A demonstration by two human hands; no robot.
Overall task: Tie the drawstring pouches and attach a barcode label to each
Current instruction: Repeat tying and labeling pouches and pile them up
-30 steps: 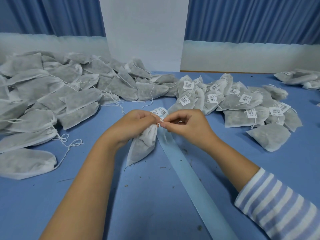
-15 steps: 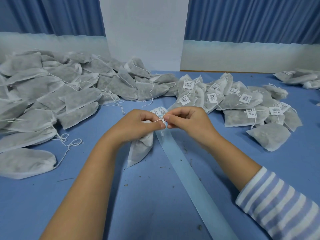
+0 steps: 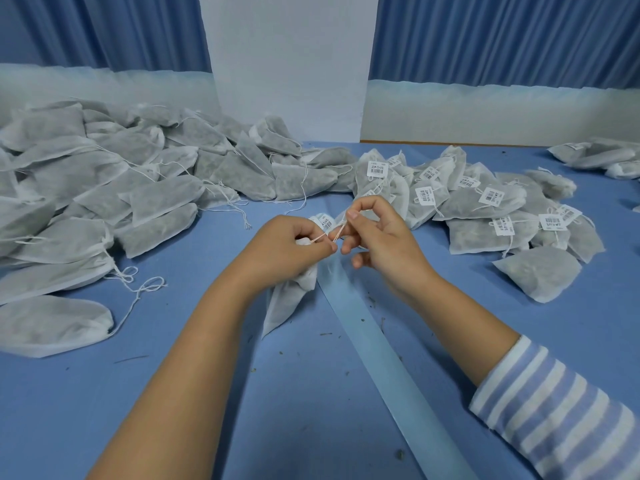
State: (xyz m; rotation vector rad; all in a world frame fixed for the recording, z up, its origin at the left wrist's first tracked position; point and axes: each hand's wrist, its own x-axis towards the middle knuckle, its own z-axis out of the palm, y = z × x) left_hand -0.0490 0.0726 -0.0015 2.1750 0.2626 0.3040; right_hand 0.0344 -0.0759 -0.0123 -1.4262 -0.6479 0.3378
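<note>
Hanging from the left hand (image 3: 287, 251) at the centre of the blue table (image 3: 173, 393), 1 pouch (image 3: 291, 299) points its bottom corner toward the near edge. It is white, semi-translucent non-woven fabric, its grey filling showing through. The neck is gathered inside the curled left fingers, which grasp it. A white barcode label (image 3: 325, 221) shows just beyond the left knuckles, at the pouch's neck. The thin white drawstring (image 3: 337, 232) runs taut between the 2 hands. The right hand (image 3: 384, 244) pinches it between thumb and forefinger, its other fingers loosely bent. A striped sleeve (image 3: 554, 410) covers the right forearm; the left forearm is bare.

A pale blue strip (image 3: 381, 348) runs from under the hands toward the near right edge. At far left lies a large heap of untied pouches (image 3: 104, 188) with loose strings trailing onto the table. At far right lies a smaller heap of labelled pouches (image 3: 485, 209), each showing a white barcode tag. Small dark crumbs dot the table near the strip.
</note>
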